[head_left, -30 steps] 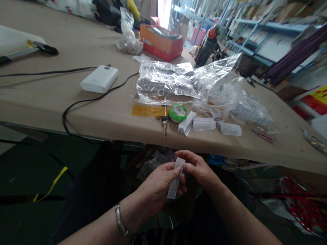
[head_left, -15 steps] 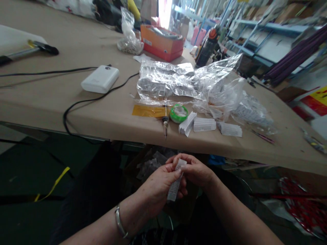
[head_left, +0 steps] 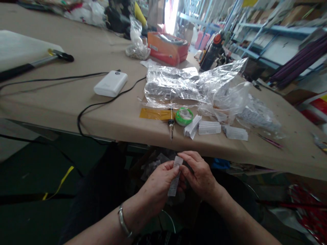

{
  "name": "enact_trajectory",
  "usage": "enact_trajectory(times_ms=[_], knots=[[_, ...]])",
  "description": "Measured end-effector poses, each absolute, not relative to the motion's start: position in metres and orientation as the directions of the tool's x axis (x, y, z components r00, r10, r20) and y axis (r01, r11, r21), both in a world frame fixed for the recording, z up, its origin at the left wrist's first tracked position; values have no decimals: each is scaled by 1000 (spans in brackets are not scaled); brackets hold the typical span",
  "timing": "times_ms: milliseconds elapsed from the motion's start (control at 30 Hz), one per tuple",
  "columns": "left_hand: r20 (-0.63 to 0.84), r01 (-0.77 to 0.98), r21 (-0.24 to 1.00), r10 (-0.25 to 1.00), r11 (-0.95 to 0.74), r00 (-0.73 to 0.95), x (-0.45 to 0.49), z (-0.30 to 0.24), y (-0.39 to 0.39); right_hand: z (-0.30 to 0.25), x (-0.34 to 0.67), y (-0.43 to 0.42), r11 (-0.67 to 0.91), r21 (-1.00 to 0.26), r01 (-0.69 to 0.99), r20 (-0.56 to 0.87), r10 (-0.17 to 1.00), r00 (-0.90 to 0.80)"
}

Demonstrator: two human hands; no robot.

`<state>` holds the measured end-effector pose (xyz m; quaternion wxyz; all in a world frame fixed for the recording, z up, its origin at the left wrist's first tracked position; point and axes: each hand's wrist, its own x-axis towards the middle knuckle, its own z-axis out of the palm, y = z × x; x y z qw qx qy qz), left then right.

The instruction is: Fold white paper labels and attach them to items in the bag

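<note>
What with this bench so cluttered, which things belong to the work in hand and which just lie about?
In hand: white strip, held by left hand and right hand; similar strip stacks.
Lying about: soldering iron, green reel, power bank, orange box, plastic bags.

Nothing legible: the fine print on the narrow white paper strip (head_left: 174, 185) near and the label on the far orange cardboard box (head_left: 166, 51) are blurred.
</note>
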<state>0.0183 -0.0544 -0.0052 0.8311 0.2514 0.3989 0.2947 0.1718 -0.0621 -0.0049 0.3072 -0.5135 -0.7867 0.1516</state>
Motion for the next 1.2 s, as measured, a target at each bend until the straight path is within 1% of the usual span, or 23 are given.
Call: enact_trajectory(times_ms=[100, 167, 200, 267, 300, 367, 433, 467, 533, 600, 667, 800, 1000, 1067, 1200], knots=[[-514, -302, 648, 694, 700, 504, 18, -6, -55, -7, 170, -62, 442, -516, 734, 347, 891, -292], [-511, -304, 650, 698, 696, 502, 18, -7, -55, -7, 169, -63, 433, -534, 726, 345, 896, -280], [-513, -303, 653, 700, 694, 497, 18, -7, -55, -6, 168, -63, 419, -564, 712, 340, 903, -262], [-512, -302, 662, 708, 686, 486, 18, -6, -54, -5, 167, -63, 341, -678, 651, 298, 937, -181], [-509, -302, 668, 714, 680, 482, 18, -5, -54, -4, 165, -62, 279, -755, 593, 254, 959, -127], [-503, -301, 683, 727, 665, 467, 18, -3, -54, -3, 162, -59, 122, -904, 410, 123, 992, -25], [-499, -292, 702, 741, 650, 450, 18, -1, -54, -3, 158, -56, -36, -982, 186, -33, 999, 15], [-498, -286, 712, 749, 641, 437, 19, 0, -54, -4, 157, -54, -101, -991, 86, -100, 995, 15], [-490, -281, 733, 767, 620, 414, 19, 1, -54, -8, 153, -50, -200, -978, -60, -200, 980, -2], [-473, -281, 751, 783, 598, 404, 19, 0, -54, -12, 151, -47, -251, -956, -149, -250, 968, -27], [-458, -281, 763, 794, 582, 401, 18, -1, -53, -15, 150, -45, -273, -939, -208, -268, 962, -54], [-433, -281, 787, 816, 550, 384, 16, -2, -52, -16, 148, -42, -279, -923, -265, -260, 960, -102], [-396, -282, 818, 847, 501, 355, 14, 0, -49, -11, 144, -36, -277, -918, -285, -226, 953, -200], [-390, -299, 815, 852, 496, 350, 14, 0, -46, -7, 143, -32, -251, -937, -244, -210, 961, -181], [-341, -273, 863, 889, 425, 305, 11, -1, -38, 2, 141, -25, -106, -993, -47, -104, 994, -32]])
